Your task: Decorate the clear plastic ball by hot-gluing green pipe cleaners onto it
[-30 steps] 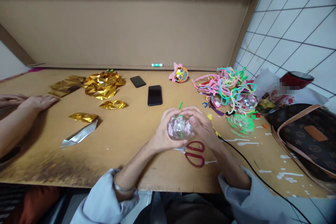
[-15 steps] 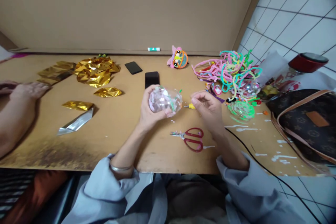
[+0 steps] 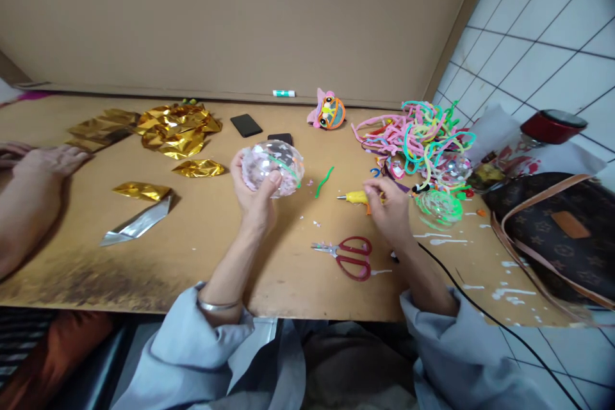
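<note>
My left hand is wrapped around a clear plastic ball with pale pink fuzz and a green strip on it, lifted over the table. My right hand has thumb and fingers pinched together; whatever is between them, if anything, is hidden. Right beside and partly behind it lies a yellow hot glue gun, nozzle facing left. A short green pipe cleaner rests on the table between the ball and the glue gun. Red-handled scissors lie nearer to me, blades to the left.
Pink, green and yellow pipe cleaners are heaped at right, near a green-decorated ball, a red-lidded jar and a brown bag. Gold foil, a phone and another person's hand are at left. A black cord crosses the right side.
My left hand has shifted left and up with the ball, turning it. My right hand has moved slightly right and down. The green pipe cleaner and more of the glue gun now show.
</note>
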`<state>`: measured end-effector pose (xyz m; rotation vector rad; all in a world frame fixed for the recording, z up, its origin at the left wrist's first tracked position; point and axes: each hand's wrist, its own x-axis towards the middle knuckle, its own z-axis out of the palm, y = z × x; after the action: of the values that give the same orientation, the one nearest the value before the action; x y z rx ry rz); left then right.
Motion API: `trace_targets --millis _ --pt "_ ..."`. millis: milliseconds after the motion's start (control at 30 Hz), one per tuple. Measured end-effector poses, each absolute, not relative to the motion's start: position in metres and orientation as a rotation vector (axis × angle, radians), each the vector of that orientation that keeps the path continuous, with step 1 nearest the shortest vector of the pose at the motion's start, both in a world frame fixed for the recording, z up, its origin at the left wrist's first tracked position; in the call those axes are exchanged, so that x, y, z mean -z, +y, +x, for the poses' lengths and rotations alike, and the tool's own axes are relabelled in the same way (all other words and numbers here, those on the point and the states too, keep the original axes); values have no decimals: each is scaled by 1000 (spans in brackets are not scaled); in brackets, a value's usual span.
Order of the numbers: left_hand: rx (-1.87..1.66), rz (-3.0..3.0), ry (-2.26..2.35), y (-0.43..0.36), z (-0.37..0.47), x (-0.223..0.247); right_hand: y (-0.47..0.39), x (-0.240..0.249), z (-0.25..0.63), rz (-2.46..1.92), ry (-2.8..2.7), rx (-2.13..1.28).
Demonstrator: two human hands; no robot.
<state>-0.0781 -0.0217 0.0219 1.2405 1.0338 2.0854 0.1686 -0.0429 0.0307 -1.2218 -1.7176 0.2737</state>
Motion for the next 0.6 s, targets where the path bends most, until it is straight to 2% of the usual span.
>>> trace_targets --millis 300,600 --pt "-2103 1146 995 -24 -75 -21 -15 -53 111 -1399 -2631 67" --pt "-2083 1187 1066 -21 -77 -17 14 -29 79 -1318 -2769 84"
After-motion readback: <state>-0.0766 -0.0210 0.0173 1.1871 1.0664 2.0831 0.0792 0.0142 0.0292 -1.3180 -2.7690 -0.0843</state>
